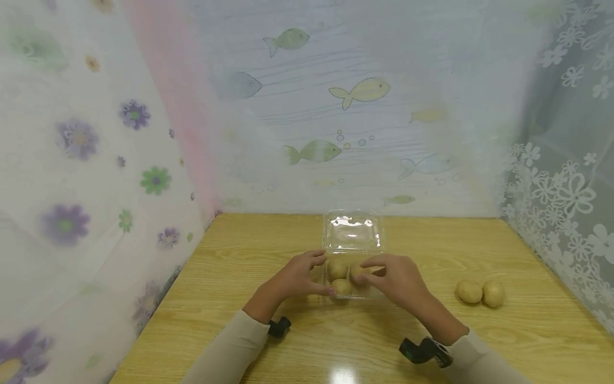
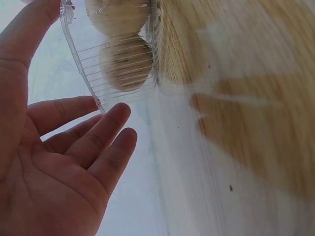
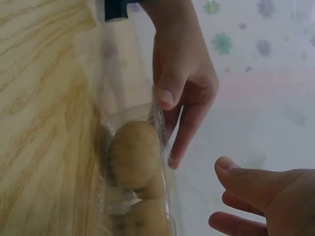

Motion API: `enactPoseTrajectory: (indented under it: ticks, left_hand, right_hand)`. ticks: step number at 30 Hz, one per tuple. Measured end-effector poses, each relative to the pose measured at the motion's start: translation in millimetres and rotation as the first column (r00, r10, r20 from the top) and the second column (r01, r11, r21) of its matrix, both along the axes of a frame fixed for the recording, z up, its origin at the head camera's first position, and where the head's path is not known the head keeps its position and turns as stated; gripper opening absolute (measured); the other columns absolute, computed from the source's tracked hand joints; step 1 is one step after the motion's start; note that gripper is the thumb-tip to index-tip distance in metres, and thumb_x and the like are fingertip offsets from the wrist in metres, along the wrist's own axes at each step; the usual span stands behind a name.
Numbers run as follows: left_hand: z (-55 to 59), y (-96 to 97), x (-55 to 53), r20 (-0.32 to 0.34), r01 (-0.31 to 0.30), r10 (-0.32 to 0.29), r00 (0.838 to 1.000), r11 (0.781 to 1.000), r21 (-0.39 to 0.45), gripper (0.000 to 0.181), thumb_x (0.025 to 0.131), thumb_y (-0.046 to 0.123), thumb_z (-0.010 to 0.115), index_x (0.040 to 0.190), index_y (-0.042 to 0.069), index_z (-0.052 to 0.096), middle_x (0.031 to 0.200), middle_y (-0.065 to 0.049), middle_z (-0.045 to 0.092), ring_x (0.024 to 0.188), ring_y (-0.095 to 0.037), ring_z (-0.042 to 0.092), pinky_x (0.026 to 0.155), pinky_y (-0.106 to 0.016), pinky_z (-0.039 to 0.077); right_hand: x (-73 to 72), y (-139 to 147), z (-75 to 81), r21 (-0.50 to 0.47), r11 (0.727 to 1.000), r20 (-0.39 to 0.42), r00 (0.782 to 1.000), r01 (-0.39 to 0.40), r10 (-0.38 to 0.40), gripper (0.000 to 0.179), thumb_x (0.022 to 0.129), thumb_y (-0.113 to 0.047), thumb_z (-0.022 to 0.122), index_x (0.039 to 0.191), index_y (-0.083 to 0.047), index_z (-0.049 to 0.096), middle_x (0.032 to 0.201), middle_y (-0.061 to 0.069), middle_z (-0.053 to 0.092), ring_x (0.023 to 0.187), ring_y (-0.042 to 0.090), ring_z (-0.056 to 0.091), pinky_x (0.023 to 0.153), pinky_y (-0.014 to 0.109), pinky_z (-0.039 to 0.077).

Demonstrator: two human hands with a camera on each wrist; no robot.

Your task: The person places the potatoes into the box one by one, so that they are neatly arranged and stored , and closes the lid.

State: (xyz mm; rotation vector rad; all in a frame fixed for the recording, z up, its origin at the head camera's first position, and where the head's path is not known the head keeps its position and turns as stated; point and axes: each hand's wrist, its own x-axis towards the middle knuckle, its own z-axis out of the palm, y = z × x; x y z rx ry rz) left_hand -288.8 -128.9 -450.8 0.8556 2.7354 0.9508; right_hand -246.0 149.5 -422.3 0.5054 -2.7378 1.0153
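Observation:
A clear plastic clamshell container (image 1: 355, 297) lies on the table with its lid (image 1: 354, 232) folded back. Inside it are three potatoes in the head view: a back-left potato (image 1: 338, 268), a front potato (image 1: 341, 287) and a right potato (image 1: 358, 273). My left hand (image 1: 298, 276) holds the container's left side, thumb at the front corner and fingertips farther back along the rim. Above the right potato is my right hand (image 1: 397, 280), its thumb and fingers spread apart. The right wrist view shows nothing between those fingers, above the container wall.
Two more potatoes, a left one (image 1: 468, 292) and a right one (image 1: 493, 294), lie side by side on the wooden table (image 1: 268, 240) to the right. Printed curtains (image 1: 364, 170) hang behind and along both sides. Each wrist carries a black camera mount (image 1: 424, 352).

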Motion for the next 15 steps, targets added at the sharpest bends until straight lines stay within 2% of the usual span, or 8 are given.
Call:
enactPoseTrajectory:
  ticks: [10, 15]
  left_hand:
    - [1.8, -0.2, 1.1, -0.003, 0.014, -0.014, 1.000, 1.000, 0.019, 0.105, 0.079, 0.059, 0.085, 0.156, 0.002, 0.044, 0.165, -0.012, 0.039, 0.149, -0.033, 0.042, 0.115, -0.047, 0.045]
    - [1.4, -0.3, 0.9, -0.010, 0.015, -0.015, 1.000, 1.000, 0.019, 0.105, 0.079, 0.059, 0.085, 0.156, 0.002, 0.043, 0.164, -0.013, 0.041, 0.148, -0.033, 0.044, 0.114, -0.047, 0.046]
  right_hand:
    - [6.3, 18, 0.9, 0.051, 0.998, -0.100, 0.995, 0.021, -0.016, 0.031, 0.086, -0.040, 0.085, 0.109, -0.019, 0.082, 0.115, 0.000, 0.079, 0.099, 0.027, 0.077, 0.077, 0.043, 0.062]
    - [8.7, 30, 0.7, 0.077, 0.996, -0.121, 0.992, 0.049, -0.040, 0.032, 0.087, -0.042, 0.084, 0.110, -0.019, 0.082, 0.116, 0.000, 0.078, 0.101, 0.027, 0.075, 0.082, 0.046, 0.061]
